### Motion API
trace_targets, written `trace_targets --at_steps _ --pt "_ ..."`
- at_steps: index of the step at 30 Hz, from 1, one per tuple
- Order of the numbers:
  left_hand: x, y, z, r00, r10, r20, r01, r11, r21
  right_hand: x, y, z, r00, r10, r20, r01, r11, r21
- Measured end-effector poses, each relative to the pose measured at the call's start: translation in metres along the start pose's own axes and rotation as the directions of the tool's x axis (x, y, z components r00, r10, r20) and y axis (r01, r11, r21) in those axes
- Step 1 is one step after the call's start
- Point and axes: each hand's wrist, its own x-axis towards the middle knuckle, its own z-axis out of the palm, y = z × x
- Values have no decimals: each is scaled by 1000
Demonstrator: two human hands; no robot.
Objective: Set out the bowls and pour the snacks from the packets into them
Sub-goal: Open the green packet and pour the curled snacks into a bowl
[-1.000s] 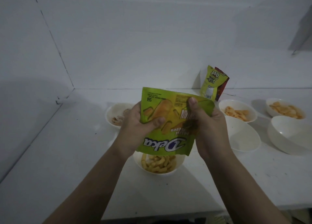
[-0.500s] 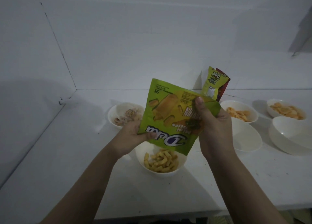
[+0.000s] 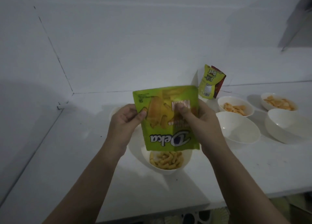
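From the head camera we see a green packet held upside down in the air directly above a white bowl of yellow snack sticks on the white tabletop. Its inverted logo reads "Deka"; the smaller print is too blurred to read. Our left hand pinches the packet's left edge between thumb and fingers, and our right hand has a grip on its right side, thumb pressed on the front. Right of the packet sits an empty white bowl, then another white bowl. Behind those, two bowls of orange snacks. Behind and right of the packet a second packet stands against the wall, marked "360"
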Motion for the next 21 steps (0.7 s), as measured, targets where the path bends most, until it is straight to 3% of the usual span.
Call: trace_targets --at_steps 2,7,11,16,21 --pt "0 -3 1 999 -18 -37 14 996 -83 -4 10 -6 998 55 -6 -55 995 -78" --pt "-1 -20 11 991 -132 -12 124 957 -261 -31 34 -28 968 118 -219 -119 993 10" --pt "-6 -31 36 980 -176 96 197 936 -292 -51 48 -40 960 226 -168 -206 970 126" --pt "-13 -34 72 962 -203 181 246 931 -268 -63 45 -66 931 172 -323 -149 984 94" --pt "-23 -33 139 947 -234 220 289 919 -267 -68 33 -134 848 93 -522 -61 995 79"
